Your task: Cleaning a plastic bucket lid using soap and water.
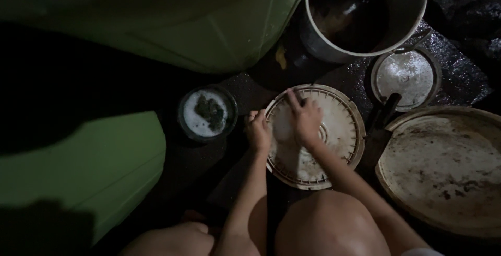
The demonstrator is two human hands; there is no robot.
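A round whitish plastic lid (342, 131) with a ribbed rim lies tilted on the dark wet ground in front of my knees. My left hand (258, 132) grips its left edge. Pressed flat on the lid's inner face, my right hand (305, 120) has its fingers spread toward the upper left rim; whether it holds a scrubber is hidden. To the left of the lid stands a small round bowl (207, 113) with white foam and a dark scouring pad in it.
A big white bucket (412, 5) with a dark inside stands at the back right. Below it sit a small metal lid (407, 76) and a large shallow stained basin (443, 167). Green containers (88, 167) fill the left side.
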